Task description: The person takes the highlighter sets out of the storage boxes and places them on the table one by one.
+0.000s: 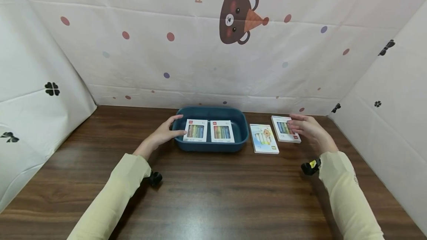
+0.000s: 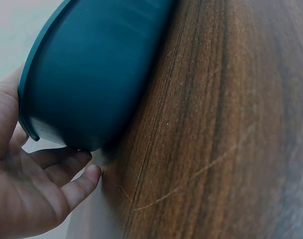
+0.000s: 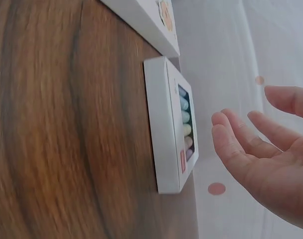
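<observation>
My left hand (image 1: 164, 132) holds the left end of a dark blue plastic basin (image 1: 213, 146), its thumb over the rim. In the left wrist view its fingers (image 2: 76, 186) lie by the basin's outer wall (image 2: 91, 74). Inside the basin are two white boxes, a left box (image 1: 195, 130) and a right box (image 1: 222, 131), with windows showing pastel-coloured sticks. My right hand (image 1: 308, 129) hovers, fingers apart, over a similar windowed box (image 1: 283, 129) on the table. In the right wrist view a gap separates the fingers from this box (image 3: 173, 129).
Between the basin and the right-hand box lies another white box (image 1: 264, 139) with a flower-like picture. All stand on a dark wooden table (image 1: 213, 195). White patterned sheeting (image 1: 200, 58) rises behind the table and at both sides.
</observation>
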Motion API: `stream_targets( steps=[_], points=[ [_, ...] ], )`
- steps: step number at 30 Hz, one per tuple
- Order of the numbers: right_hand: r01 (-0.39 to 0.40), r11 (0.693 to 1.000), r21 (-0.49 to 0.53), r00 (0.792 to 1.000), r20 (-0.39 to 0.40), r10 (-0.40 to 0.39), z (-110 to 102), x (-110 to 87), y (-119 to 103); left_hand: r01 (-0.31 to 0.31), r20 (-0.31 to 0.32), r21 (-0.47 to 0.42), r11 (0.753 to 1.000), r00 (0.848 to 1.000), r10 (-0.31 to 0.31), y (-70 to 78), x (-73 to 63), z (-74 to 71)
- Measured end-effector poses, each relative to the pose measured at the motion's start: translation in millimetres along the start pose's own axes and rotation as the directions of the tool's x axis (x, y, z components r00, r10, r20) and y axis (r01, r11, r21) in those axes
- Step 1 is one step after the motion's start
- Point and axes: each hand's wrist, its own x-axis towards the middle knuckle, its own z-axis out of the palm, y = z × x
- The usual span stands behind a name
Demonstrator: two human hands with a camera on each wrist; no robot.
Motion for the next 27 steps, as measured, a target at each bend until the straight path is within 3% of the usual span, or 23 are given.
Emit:
stream_targets(
  steps=[5,15,21,27],
  points=[
    [-0.004,0.998,-0.06,1.0,0.017,0.005,5.8,2.7,-6.0,-0.011,-0.015,0.02,1.0,1.0,0.011,-4.7,3.0,0.8],
    [0.018,0.998,-0.06,0.999,0.036,-0.016,19.0,9.2,-16.5,-0.008,-0.015,0.04,0.999,1.0,0.008,-3.7,2.9,0.9],
    [0.097,0.992,-0.082,0.993,0.074,-0.091,25.7,13.1,-18.5,-0.009,-0.018,0.041,0.999,1.0,0.01,-4.8,3.4,1.1],
    [0.067,0.997,0.027,0.994,0.08,-0.069,39.1,17.6,-28.8,-0.005,-0.017,0.041,0.999,1.0,0.006,-5.6,3.6,0.4]
  ],
)
